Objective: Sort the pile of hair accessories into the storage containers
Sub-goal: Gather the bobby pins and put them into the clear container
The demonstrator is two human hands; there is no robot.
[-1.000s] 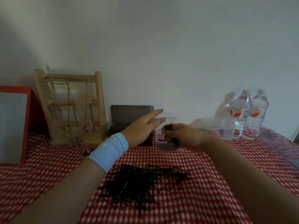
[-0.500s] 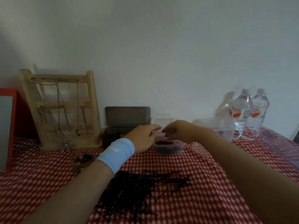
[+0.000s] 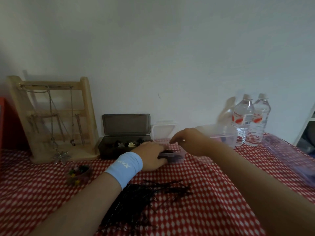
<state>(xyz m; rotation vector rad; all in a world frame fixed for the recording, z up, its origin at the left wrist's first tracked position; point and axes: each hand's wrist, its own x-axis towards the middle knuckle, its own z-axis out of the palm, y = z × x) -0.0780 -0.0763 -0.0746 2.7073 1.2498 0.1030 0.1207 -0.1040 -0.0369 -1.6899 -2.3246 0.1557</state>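
Observation:
A pile of black hair pins [image 3: 141, 201] lies on the red checked tablecloth [image 3: 204, 210] in front of me. Behind it stands a small clear container [image 3: 177, 158] with dark pins inside. My left hand [image 3: 151, 155], with a light blue wristband, holds the container's left side, thumb in front and fingers behind. My right hand [image 3: 189, 142] hovers just above the container with its fingers loosely curled and pointing down-left; I see nothing in it. A dark grey box [image 3: 109, 149] with its lid up holds flower clips.
A clear lid [image 3: 163, 132] leans on the wall behind the container. A larger clear tub [image 3: 221, 133] and two water bottles [image 3: 248, 120] stand at the right. A wooden jewellery stand [image 3: 51, 120] is at the left, with small coloured clips [image 3: 78, 172] in front of it.
My right hand carried a bunch of dark pins to the small container and now holds none. My left hand dropped from above the container to grip its side.

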